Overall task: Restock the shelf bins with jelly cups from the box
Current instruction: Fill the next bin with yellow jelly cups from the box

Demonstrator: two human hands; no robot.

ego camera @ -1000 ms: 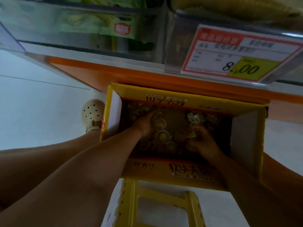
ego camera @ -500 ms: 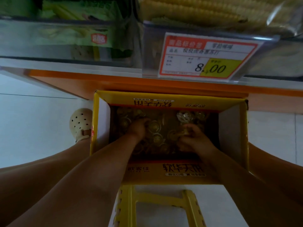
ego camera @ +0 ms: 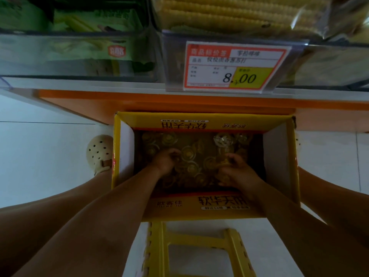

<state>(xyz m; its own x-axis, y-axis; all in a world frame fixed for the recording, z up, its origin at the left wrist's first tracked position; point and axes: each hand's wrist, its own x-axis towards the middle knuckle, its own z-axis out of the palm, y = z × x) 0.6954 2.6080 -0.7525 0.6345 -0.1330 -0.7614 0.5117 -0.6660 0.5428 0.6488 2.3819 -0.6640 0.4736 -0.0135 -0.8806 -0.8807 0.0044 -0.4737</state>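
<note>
A person's left hand [ego camera: 165,159] and right hand [ego camera: 233,166] reach into an open yellow printed cardboard box [ego camera: 179,204] set just near of the orange shelf base. Each hand's fingers curl around small clear plastic jelly cups [ego camera: 188,154] with golden filling, though dim light hides how many. Many cups lie loose across the box bottom, so restocking looks far from finished. The clear plastic shelf bins [ego camera: 79,56] on the far side show green and yellow packets and no jelly cups.

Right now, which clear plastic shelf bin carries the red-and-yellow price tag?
The middle clear bin, holding yellow ridged snacks, bears the price tag; the green-packet bin beside it has none.
</note>
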